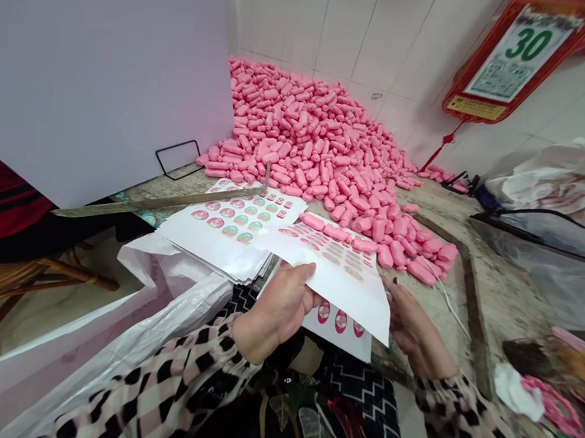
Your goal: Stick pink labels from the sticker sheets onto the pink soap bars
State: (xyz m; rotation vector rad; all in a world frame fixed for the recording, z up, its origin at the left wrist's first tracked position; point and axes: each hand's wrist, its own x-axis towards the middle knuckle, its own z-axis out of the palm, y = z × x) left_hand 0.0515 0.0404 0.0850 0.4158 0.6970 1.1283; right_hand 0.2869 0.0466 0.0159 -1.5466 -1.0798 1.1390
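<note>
My left hand (281, 305) grips the near left edge of a white sticker sheet (338, 275), thumb on top. Rows of pink and green printed ovals cover the sheet's far half. At its right edge is my right hand (415, 328), closed on the paper, with the fingertips partly hidden behind it. Beneath lies another sheet (338, 346) with pink oval prints. Several small pink bottle-shaped pieces (336, 233) lie in a row along the far edge of the upper sheet. To the left rests a stack of similar sticker sheets (220, 247).
A large heap of pink pieces (309, 127) fills the table's back against the tiled wall. A wooden strip (163, 203) crosses the sheet stack. A pale panel (102, 72) blocks the left. On the right are a mesh cover (544, 263) and plastic bags (556, 177).
</note>
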